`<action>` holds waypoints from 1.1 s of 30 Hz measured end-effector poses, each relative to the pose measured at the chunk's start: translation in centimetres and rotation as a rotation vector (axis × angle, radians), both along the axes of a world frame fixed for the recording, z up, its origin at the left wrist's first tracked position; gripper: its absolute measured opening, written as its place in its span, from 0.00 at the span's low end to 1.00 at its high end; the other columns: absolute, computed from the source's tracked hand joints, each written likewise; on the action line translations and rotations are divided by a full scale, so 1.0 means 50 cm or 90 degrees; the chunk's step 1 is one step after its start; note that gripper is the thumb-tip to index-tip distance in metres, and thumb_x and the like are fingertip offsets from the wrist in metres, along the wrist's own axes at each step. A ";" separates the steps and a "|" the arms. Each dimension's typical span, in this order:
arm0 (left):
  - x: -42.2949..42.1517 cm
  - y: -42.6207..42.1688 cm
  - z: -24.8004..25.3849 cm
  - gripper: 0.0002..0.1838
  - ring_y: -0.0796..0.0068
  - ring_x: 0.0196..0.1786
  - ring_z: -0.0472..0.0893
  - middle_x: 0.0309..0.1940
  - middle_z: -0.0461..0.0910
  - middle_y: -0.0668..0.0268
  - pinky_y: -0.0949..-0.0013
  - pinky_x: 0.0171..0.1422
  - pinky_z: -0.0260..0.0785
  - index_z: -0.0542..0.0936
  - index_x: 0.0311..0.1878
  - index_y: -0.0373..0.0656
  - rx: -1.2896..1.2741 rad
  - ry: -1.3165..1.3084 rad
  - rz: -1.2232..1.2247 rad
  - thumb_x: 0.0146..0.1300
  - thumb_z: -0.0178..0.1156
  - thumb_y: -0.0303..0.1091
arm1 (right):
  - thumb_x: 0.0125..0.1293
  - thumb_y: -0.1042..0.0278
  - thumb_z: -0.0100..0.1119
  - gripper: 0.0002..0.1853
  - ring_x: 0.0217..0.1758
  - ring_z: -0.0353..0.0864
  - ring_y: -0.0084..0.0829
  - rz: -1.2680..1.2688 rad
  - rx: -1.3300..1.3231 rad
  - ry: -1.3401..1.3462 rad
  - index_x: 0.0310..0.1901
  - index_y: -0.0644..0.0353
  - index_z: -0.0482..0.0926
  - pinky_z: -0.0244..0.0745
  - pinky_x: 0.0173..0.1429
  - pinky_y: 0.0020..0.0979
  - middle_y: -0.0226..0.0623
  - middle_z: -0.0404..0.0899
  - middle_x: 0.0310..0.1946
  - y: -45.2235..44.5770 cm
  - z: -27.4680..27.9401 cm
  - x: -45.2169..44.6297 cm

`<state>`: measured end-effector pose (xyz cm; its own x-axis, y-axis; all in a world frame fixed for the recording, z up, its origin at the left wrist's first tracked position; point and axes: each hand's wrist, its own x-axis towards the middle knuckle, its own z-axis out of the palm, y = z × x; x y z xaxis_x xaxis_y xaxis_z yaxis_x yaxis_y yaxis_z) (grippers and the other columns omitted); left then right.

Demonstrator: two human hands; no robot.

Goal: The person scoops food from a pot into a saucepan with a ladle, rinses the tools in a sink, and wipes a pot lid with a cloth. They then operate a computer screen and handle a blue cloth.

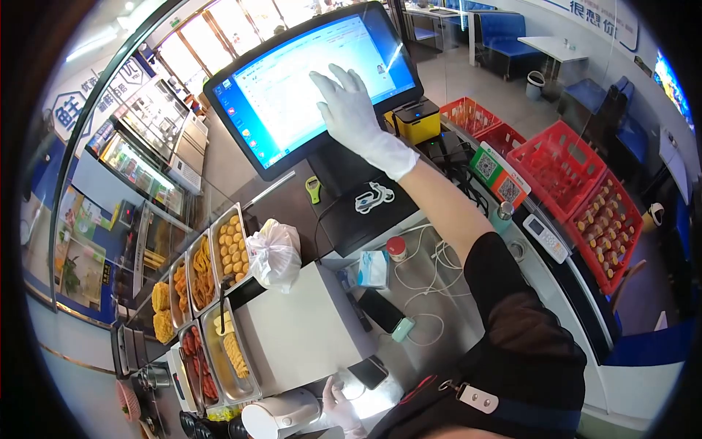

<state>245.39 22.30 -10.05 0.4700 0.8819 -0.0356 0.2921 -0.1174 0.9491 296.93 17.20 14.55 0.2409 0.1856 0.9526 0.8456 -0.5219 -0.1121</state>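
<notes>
My right hand [355, 117], in a white glove, is raised in front of a lit touchscreen monitor [292, 80]. Its fingers are spread apart and it holds nothing; whether a fingertip touches the screen cannot be made out. Low in the view is my left hand [340, 410], also gloved, beside a white kettle-like appliance [281, 415] and below a dark phone [368, 372]. Its fingers are partly visible and apart, with nothing between them. A tied white plastic bag [274, 256] sits between the food trays and the monitor.
Metal trays of food [232, 249] line the left. Right of centre are a black phone [381, 311], white cables, and a red-lidded jar [395, 249]. QR-code cards [499, 175], a remote [546, 238] and red crates [559, 164] stand at the right, beyond a yellow box [415, 121].
</notes>
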 end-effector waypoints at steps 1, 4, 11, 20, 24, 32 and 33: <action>0.002 -0.003 -0.003 0.13 0.76 0.40 0.79 0.36 0.81 0.63 0.73 0.51 0.70 0.77 0.54 0.33 0.002 -0.002 0.000 0.71 0.48 0.25 | 0.59 0.70 0.57 0.26 0.67 0.63 0.45 0.000 0.002 -0.002 0.61 0.60 0.69 0.55 0.69 0.49 0.42 0.75 0.54 0.002 0.002 0.010; 0.005 -0.011 -0.005 0.13 0.76 0.40 0.79 0.36 0.82 0.63 0.73 0.51 0.70 0.77 0.53 0.33 0.002 0.014 0.001 0.71 0.48 0.25 | 0.61 0.70 0.53 0.25 0.71 0.60 0.42 -0.048 -0.078 0.028 0.61 0.60 0.68 0.51 0.72 0.50 0.40 0.75 0.57 0.009 -0.015 0.029; -0.007 -0.017 -0.006 0.13 0.76 0.40 0.78 0.34 0.82 0.64 0.73 0.51 0.70 0.78 0.53 0.34 0.017 0.036 -0.012 0.70 0.49 0.26 | 0.61 0.72 0.50 0.24 0.68 0.63 0.44 -0.043 -0.062 0.035 0.61 0.63 0.67 0.52 0.72 0.49 0.45 0.75 0.55 -0.003 -0.085 -0.008; -0.005 -0.014 -0.011 0.13 0.77 0.38 0.78 0.33 0.82 0.64 0.74 0.50 0.69 0.78 0.52 0.35 0.008 0.029 -0.004 0.70 0.49 0.26 | 0.62 0.70 0.52 0.25 0.68 0.64 0.45 -0.030 -0.068 0.039 0.62 0.63 0.66 0.52 0.72 0.49 0.47 0.74 0.55 -0.006 -0.090 -0.006; -0.007 -0.015 -0.015 0.13 0.77 0.38 0.78 0.32 0.82 0.64 0.74 0.49 0.69 0.79 0.52 0.35 0.005 0.031 -0.001 0.69 0.49 0.26 | 0.61 0.70 0.53 0.26 0.68 0.64 0.45 -0.028 -0.067 0.038 0.62 0.63 0.66 0.52 0.72 0.49 0.48 0.74 0.54 -0.006 -0.095 -0.010; -0.009 -0.019 -0.012 0.13 0.77 0.38 0.78 0.32 0.82 0.65 0.73 0.48 0.69 0.79 0.52 0.36 -0.007 0.016 0.023 0.70 0.49 0.26 | 0.62 0.71 0.56 0.25 0.62 0.68 0.45 0.021 -0.010 0.027 0.62 0.58 0.68 0.59 0.68 0.47 0.46 0.74 0.52 -0.007 -0.090 -0.083; -0.010 -0.018 -0.013 0.13 0.77 0.38 0.78 0.33 0.82 0.64 0.72 0.48 0.70 0.79 0.52 0.35 0.002 0.027 0.015 0.70 0.49 0.26 | 0.61 0.72 0.56 0.24 0.57 0.71 0.44 0.092 0.013 0.086 0.60 0.58 0.69 0.64 0.64 0.45 0.45 0.76 0.48 -0.002 -0.098 -0.107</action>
